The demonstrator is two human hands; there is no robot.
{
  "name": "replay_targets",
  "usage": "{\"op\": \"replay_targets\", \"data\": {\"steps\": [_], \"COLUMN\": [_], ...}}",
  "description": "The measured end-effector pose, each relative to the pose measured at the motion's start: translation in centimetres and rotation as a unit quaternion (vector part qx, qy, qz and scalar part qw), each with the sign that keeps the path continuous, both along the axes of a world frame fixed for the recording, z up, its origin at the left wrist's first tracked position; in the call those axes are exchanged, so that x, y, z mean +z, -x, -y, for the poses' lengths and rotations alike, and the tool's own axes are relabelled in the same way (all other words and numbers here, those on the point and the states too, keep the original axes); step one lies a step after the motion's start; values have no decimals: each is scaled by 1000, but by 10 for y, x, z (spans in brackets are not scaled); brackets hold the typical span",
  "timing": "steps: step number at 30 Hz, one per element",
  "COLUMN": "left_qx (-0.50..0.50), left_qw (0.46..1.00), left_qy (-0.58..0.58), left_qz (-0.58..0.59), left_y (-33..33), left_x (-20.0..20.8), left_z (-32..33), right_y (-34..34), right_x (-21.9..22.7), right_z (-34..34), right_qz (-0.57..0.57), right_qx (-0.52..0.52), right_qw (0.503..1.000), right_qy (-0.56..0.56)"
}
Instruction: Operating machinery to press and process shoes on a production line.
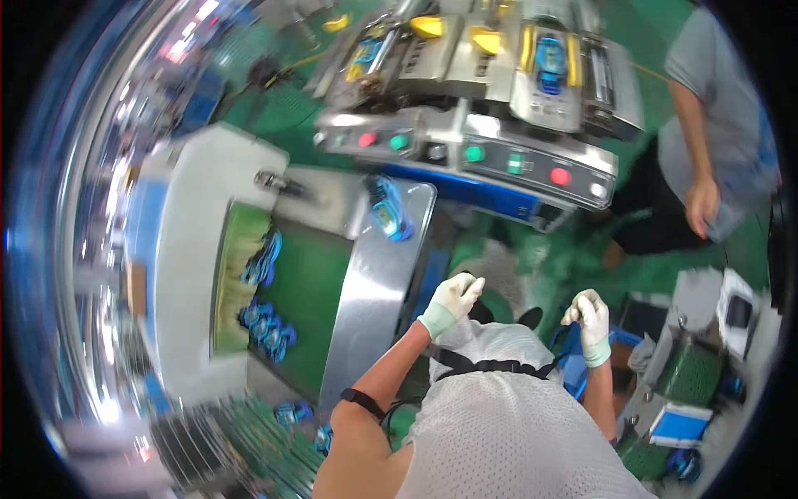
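My left hand [453, 299], in a white glove, is raised in front of my chest with its fingers curled and nothing visible in it. It hovers beside the edge of a steel plate [374, 291]. My right hand [588, 320], also gloved, is closed around the top of a blue object [572, 366] that hangs beside my right hip; its shape is unclear. A blue packaged item [389, 209] lies on the far end of the steel plate.
To my left a green conveyor belt [303, 291] carries several blue packages [264, 326]. Ahead stands a steel machine [490, 158] with red and green buttons. Another person in grey [715, 100] stands at the right. Green boxes [694, 370] and a blue-white pack [677, 424] sit lower right.
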State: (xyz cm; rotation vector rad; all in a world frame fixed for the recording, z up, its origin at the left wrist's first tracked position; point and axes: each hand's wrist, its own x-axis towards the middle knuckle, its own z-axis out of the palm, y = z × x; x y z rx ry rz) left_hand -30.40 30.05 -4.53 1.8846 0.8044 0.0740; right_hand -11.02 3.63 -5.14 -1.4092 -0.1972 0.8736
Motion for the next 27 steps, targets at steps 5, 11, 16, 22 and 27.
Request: {"op": "replay_targets", "data": {"steps": [5, 11, 16, 22, 27], "left_qx": [177, 221, 289, 372, 341], "left_qw": [979, 964, 947, 907, 835], "left_qy": [-28, -41, 4, -188, -389], "left_qz": [-95, -141, -140, -62, -188], "left_y": [139, 255, 313, 425, 527], "left_x": [-51, -162, -187, -185, -102], "left_z": [-55, -100, -175, -333, -538], "right_y": [-18, 25, 83, 100, 48], "right_x": [-48, -64, -100, -83, -89], "right_z": [-100, -202, -262, -238, -131], "right_qz": [-13, -13, 29, 100, 106], "right_qx": [106, 101, 114, 226, 216], "right_qw": [993, 985, 958, 876, 789], "right_qy": [44, 136, 263, 415, 565]}}
